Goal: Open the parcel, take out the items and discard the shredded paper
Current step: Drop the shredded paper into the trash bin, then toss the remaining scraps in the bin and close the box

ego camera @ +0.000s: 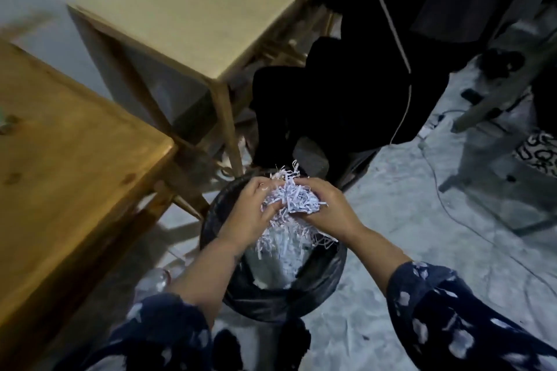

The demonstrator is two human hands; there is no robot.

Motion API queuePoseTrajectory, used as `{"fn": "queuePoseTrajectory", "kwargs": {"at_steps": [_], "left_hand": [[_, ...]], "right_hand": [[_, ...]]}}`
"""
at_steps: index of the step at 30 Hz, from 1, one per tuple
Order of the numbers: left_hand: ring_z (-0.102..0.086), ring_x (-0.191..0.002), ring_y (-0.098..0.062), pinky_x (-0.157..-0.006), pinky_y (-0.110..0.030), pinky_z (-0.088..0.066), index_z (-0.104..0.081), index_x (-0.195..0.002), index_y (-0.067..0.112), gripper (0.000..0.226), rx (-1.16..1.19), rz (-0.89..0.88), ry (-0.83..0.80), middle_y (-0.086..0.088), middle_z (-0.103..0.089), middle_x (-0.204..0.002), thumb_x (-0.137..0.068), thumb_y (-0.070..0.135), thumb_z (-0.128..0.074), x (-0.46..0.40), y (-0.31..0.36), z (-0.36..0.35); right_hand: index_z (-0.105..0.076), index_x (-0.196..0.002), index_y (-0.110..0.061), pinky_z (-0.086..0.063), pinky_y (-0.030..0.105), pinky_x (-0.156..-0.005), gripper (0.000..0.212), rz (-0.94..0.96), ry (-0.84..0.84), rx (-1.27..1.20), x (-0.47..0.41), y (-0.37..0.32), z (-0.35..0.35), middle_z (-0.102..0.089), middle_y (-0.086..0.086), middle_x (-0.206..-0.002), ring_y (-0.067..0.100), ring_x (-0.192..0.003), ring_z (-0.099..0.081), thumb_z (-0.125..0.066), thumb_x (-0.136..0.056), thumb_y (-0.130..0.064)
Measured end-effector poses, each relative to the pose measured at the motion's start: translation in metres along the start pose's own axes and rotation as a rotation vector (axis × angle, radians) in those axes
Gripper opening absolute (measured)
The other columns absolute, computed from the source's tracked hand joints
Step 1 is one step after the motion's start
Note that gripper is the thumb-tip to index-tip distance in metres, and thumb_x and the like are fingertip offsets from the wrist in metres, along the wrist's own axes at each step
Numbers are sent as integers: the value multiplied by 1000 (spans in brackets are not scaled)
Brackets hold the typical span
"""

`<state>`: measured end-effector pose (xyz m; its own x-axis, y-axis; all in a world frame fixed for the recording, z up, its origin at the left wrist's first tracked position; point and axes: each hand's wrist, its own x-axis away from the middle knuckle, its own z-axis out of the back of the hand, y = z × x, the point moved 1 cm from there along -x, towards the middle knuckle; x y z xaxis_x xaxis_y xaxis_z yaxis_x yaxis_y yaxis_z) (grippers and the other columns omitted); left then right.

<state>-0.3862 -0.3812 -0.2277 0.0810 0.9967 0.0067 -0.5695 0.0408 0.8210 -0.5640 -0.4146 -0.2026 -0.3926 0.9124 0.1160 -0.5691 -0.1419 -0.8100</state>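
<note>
Two hands, left hand (251, 209) and right hand (327, 211), directly over one black-lined bin (325, 277); one wad of shredded paper (294, 200) above the bin; two wooden tables, near table (60, 175) and far table (187, 18), left of the bin

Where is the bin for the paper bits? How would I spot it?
Find the big orange-brown wooden table on the left. On the pale floor by its corner, under both hands, stands the bin. It's the only round thing, lined with a shiny black bag, with white shredded paper spilling in.
</note>
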Motion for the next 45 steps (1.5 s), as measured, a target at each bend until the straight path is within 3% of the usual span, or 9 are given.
{"fn": "queuePoseTrajectory", "kwargs": {"at_steps": [4,7,11,16,19,24,30,38,45], "left_hand": [[-45,-109,3,-97,-14,-34,-59,-124,25,35,-1,78,-62,10,-49,-117,-90,17,-63,-8,-77,-61],[-50,-117,-11,-100,-29,-40,-58,-125,25,34,-51,161,-152,3,-55,-124,-91,29,-59,-10,-140,-107],[-58,-111,-24,-98,-36,-44,-60,-125,15,61,-31,376,-192,-7,-61,-125,-75,49,-46,9,-204,-166],[-44,-131,-26,-108,-40,-36,-45,-139,13,55,-143,523,-407,-10,-47,-143,-88,19,-64,25,-252,-204],[-44,-131,-27,-109,-41,-35,-48,-136,13,51,-152,512,-391,-11,-48,-141,-87,13,-64,35,-253,-205],[-51,-122,-29,-103,-43,-40,-55,-129,12,42,-136,466,-350,-10,-54,-133,-88,11,-62,38,-207,-166],[-46,-127,-23,-106,-37,-38,-53,-131,23,37,-135,494,-245,-1,-49,-138,-94,21,-54,38,-104,-77],[-51,-120,-20,-101,-29,-39,-59,-123,23,32,-197,450,72,-1,-58,-126,-92,20,-55,86,19,70],[-55,-115,-16,-96,-29,-43,-61,-118,31,28,-215,600,370,5,-60,-125,-93,22,-52,188,50,185]], "right_hand": [[-61,-122,-20,-45,39,-97,62,-72,-69,2,-19,99,-51,-62,0,-118,19,-111,-58,-86,-65,-25],[-56,-128,-23,-42,25,-98,64,-160,-147,10,-26,166,-94,-57,-2,-126,13,-116,-52,-82,-71,-30],[-53,-131,-24,-42,29,-101,66,-285,-237,71,-21,243,-148,-53,1,-130,17,-120,-49,-80,-71,-35],[-39,-142,-29,-28,42,-112,83,-403,-531,295,-13,288,-192,-37,8,-149,27,-139,-29,-75,-70,-51],[-46,-137,-26,-33,39,-110,71,-425,-522,322,-10,284,-191,-46,9,-143,27,-134,-38,-73,-75,-45],[-48,-136,-23,-44,35,-100,54,-475,-572,327,-5,234,-155,-52,11,-137,28,-123,-51,-64,-84,-21],[-43,-139,-24,-45,35,-97,52,-340,-553,400,-7,106,-83,-53,8,-137,25,-121,-53,-60,-90,-26],[-51,-133,-24,-47,38,-96,44,45,-489,503,-10,-95,-42,-59,1,-131,22,-120,-55,-59,-89,-26],[-56,-126,-22,-45,31,-85,38,399,-576,562,-1,-243,-84,-66,4,-113,24,-108,-60,-55,-88,-24]]}}
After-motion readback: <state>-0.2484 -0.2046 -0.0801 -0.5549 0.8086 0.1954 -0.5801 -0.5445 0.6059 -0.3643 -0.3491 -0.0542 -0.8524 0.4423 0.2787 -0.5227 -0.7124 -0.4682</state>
